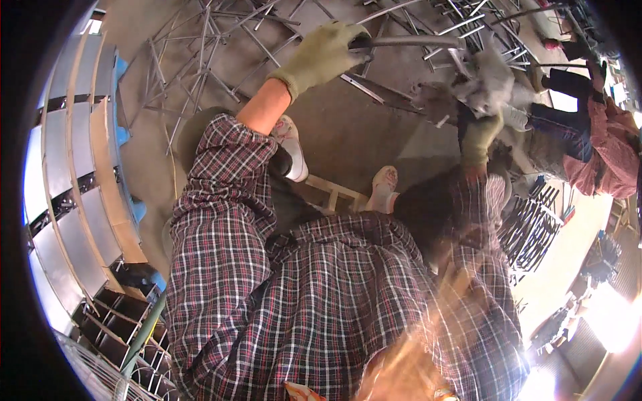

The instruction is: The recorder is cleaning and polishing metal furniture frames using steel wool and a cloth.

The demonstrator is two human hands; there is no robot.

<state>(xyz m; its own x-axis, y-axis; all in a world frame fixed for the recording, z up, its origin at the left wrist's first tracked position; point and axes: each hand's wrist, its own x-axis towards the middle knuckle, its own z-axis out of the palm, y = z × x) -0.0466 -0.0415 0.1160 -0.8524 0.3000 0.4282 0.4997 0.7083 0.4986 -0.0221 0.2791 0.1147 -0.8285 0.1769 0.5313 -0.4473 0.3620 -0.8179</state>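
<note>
My left hand point(321, 57), in a pale yellow-green glove, is closed round the left end of a dark, slightly curved metal tube point(414, 42). The tube reaches across to the right, its far end close to a grey object point(491, 83). That object is smeared and I cannot make out its kind. My right hand point(482, 137), gloved alike, is just below the grey object, with its fingers hidden or blurred. Between my shoes, a wooden frame point(334, 192) stands low, partly covered by my plaid shirt.
Loose metal tubes point(200, 67) lie tangled on the floor ahead, with another pile point(468, 20) at the far right. A co-worker in a reddish top point(605, 147) is at the right. Dark rods point(531, 227) lie in rows nearby. Stacked grey panels point(60, 167) line the left.
</note>
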